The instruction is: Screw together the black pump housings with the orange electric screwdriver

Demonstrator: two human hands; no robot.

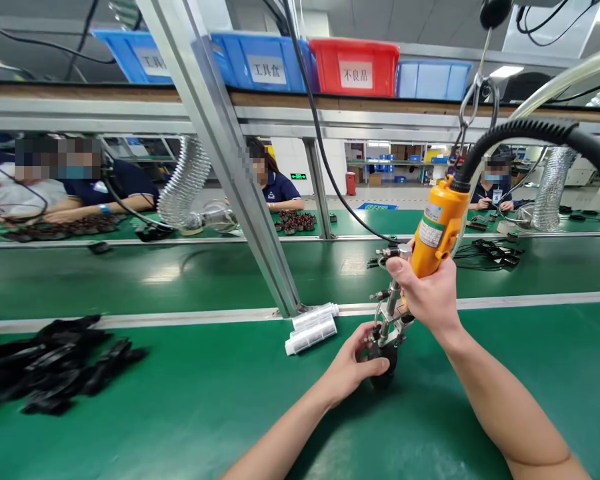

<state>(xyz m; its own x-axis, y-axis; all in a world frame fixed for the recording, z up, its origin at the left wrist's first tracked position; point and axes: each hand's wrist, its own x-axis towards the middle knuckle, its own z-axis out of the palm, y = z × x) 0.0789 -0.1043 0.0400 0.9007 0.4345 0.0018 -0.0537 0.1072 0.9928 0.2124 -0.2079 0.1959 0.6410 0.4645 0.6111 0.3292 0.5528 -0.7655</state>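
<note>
My right hand (433, 290) is wrapped round a yellow electric screwdriver (436, 223), which hangs from a hook and has a thick black cable at its top. Its metal nose, with small fittings and thin tubes, points down at a small black part (383, 373) on the green bench. My left hand (357, 363) grips that black part, thumb on the near side and fingers behind it. The lower tip of the screwdriver reaches the top of the part; the exact contact is too small to tell. What kind of part it is does not show.
Two white rolls (313, 330) lie by the foot of a slanted metal post (230, 167). A heap of black parts (45, 363) is at the left. Blue bins and a red bin (355, 67) stand on the shelf above. Several people sit across the line.
</note>
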